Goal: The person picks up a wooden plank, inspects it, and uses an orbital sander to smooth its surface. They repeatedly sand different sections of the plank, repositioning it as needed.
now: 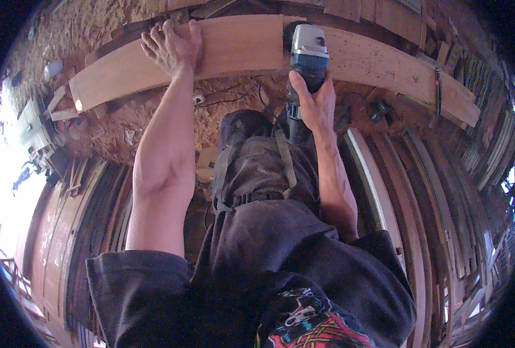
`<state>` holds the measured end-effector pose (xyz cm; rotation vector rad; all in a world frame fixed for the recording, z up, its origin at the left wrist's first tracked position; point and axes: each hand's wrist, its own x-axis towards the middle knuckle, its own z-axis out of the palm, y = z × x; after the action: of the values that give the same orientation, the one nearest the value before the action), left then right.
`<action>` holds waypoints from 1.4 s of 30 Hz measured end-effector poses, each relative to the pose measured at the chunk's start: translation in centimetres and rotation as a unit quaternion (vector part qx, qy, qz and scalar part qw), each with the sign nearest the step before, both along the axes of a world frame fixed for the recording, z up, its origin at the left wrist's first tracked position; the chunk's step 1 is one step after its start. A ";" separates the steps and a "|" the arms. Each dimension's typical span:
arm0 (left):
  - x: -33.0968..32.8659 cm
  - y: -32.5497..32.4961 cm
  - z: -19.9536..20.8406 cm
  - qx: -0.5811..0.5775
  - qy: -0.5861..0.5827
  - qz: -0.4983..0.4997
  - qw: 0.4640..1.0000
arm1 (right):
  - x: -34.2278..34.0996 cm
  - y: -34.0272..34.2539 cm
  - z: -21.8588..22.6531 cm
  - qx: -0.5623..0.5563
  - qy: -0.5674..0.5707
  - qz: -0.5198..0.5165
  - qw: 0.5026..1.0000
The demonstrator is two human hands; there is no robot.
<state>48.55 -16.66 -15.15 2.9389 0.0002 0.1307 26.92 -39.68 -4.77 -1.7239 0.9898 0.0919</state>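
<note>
Head view, looking down: a long, pale wooden board [240,46] is lying across the far side, running from left to right above a reddish earth floor [115,124]. It is appearing bowed, though the lens may be adding to that curve.

Left hand [175,51] is resting on the board's left part, its fingers spreading wide toward the far edge and pinching nothing; it is probably bracing the wood so it does not shift. Right hand [312,98] is gripping a blue-and-silver power tool [310,57] around its body, right of the middle. The thumb is lying along the tool's left side; the other fingers are mostly hiding behind it, seemingly wrapping round for firm control. The tool's head is sitting over the board, with a dark disc [292,33] showing at its left; whether that disc is touching the wood, I cannot tell.

Left of the tool the surface is looking smooth; to the right it is showing dark specks. A dark, narrow bar [438,93] is crossing the right end, perhaps clamping it. Stacked planks [425,197] are standing nearer, on the right.
</note>
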 end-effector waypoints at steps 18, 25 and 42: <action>0.8 -0.1 0.0 0.003 -0.005 -0.008 1.000 | -0.6 0.0 -0.2 -0.021 -0.011 0.015 1.000; 1.1 0.4 -1.0 0.014 -0.039 -0.009 0.999 | -0.8 0.3 -0.2 -0.027 -0.002 0.026 0.999; 1.8 1.2 -2.2 0.033 -0.046 -0.027 0.998 | -2.1 1.0 0.4 -0.053 0.006 0.038 0.998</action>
<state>50.34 -15.45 -17.39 2.9919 -0.0977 0.2614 24.81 -38.67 -4.33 -1.8596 0.9527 0.1012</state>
